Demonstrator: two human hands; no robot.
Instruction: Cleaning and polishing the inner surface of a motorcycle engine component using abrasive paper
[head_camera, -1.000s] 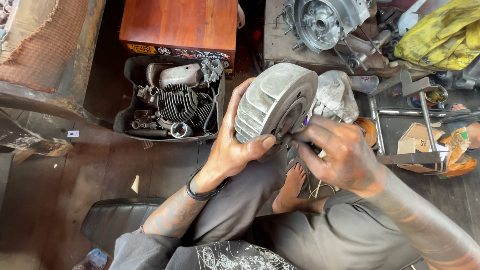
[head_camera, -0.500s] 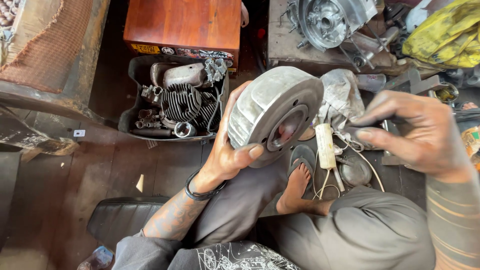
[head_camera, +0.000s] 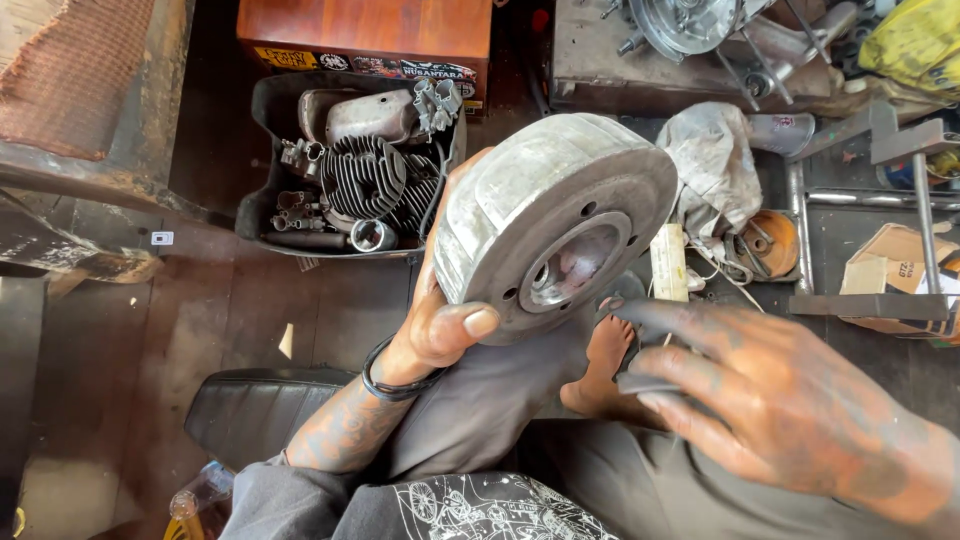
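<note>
Left hand (head_camera: 440, 320) clamped on a round grey metal rotor (head_camera: 555, 220), thumb hooked over the near rim, fingers hidden behind the drum, open face with its centre hub and ring of small holes tilted toward the lap. Right hand (head_camera: 790, 410) apart from the drum, low and to the side, fingers pinched around a small dark object (head_camera: 640, 382) too blurred to identify. Bare foot (head_camera: 605, 365) just below the drum, between the knees.

Best done, as a judgement: keep the thumb pressed on the rim and the wrist braced against the thigh, so the heavy piece cannot roll off toward the foot; turn the hub squarely to the light before bringing the right hand in; approach the centre bore straight on, not at an angle.

Farther out: black tray (head_camera: 262, 150) crammed with a finned engine cylinder (head_camera: 365, 180) and other metal parts, well apart from the drum; orange-brown wooden box (head_camera: 370, 25) behind it; crumpled grey rag (head_camera: 710, 165) near the drum's far edge; black cushion (head_camera: 250, 410) under the left forearm.
</note>
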